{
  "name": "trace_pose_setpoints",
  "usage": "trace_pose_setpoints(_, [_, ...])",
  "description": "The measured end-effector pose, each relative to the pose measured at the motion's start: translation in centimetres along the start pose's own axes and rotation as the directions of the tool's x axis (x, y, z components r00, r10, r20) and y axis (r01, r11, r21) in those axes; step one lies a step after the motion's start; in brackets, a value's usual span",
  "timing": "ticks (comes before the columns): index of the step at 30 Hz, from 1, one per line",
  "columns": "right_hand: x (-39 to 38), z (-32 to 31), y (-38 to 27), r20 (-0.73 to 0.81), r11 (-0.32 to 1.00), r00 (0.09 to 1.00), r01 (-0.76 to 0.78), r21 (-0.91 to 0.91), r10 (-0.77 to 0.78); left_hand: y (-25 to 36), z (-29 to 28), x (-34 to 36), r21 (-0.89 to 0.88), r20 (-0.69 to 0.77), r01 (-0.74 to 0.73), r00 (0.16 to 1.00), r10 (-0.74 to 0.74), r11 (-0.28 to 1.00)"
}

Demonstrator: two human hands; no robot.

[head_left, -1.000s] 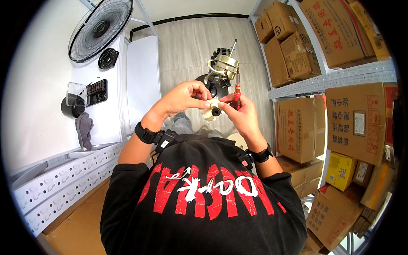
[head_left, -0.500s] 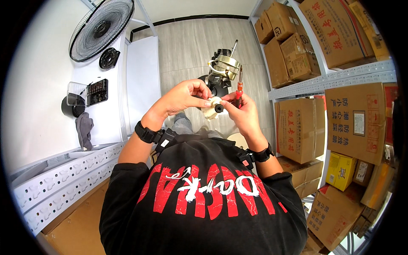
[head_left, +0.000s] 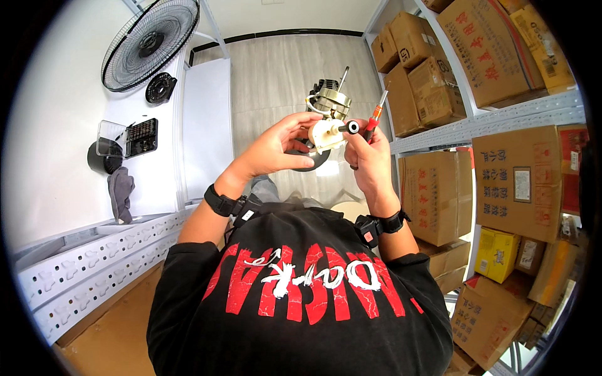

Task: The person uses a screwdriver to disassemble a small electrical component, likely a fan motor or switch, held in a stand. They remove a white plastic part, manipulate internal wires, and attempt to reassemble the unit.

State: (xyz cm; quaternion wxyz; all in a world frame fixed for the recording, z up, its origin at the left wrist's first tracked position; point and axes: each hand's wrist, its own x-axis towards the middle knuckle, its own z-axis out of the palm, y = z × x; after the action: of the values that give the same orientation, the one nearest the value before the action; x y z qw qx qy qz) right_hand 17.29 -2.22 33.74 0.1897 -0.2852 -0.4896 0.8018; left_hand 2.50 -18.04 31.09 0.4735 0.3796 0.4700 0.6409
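A cream plastic gear housing [head_left: 323, 136] is held up in front of me, with a short black tube-shaped knob [head_left: 352, 128] sticking out on its right. My left hand [head_left: 282, 145] curves round the housing's left side, fingers above and thumb below. In my right hand [head_left: 371, 153] is a screwdriver [head_left: 374, 119] with a red handle and orange collar, its tip pointing up and away. The right thumb lies close by the black knob. Just beyond the housing stands a fan motor [head_left: 332, 103] with a brassy casing, white wire and upright metal shaft. Its lower part is hidden.
On the white table [head_left: 210, 125] to the left lie a fan grille [head_left: 150, 44], a black round part [head_left: 160, 88], an open bit case [head_left: 142, 136] and a grey cloth [head_left: 120, 194]. Shelves with cardboard boxes [head_left: 436, 194] line the right. A stool [head_left: 351, 212] is below.
The housing has moved up and right, nearer the motor, and turned so its knob points right. My left fingers have spread wider around it. The screwdriver has shifted right and tilted.
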Motion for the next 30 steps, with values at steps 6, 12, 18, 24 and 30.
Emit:
trace_pose_setpoints(6, [0.3,0.7,-0.7,-0.003,0.999,0.999,0.035,-0.009,-0.035,-0.2,1.0,0.9,0.162,-0.122,-0.124,0.982,0.145,0.979])
trace_pose_setpoints(12, [0.4,1.2,-1.1,0.041,1.0,0.999,0.002,-0.026,-0.001,-0.4,0.4,0.9,0.056,-0.173,-0.125,0.976,0.133,0.991])
trace_pose_setpoints(18, [0.3,1.6,-1.8,0.115,0.997,0.992,0.053,-0.049,-0.047,0.1,-0.1,0.9,-0.118,-0.196,-0.088,0.979,0.064,0.989])
trace_pose_setpoints(24, [0.1,1.8,-2.6,0.154,0.99,0.981,0.127,-0.068,-0.115,0.5,-1.0,0.7,-0.312,-0.154,-0.049,0.988,0.0,0.949])
trace_pose_setpoints(30, [0.0,1.3,-2.8,0.168,0.981,0.976,0.161,-0.107,-0.141,0.2,-2.1,1.0,-0.406,-0.12,-0.128,0.989,0.086,0.905])
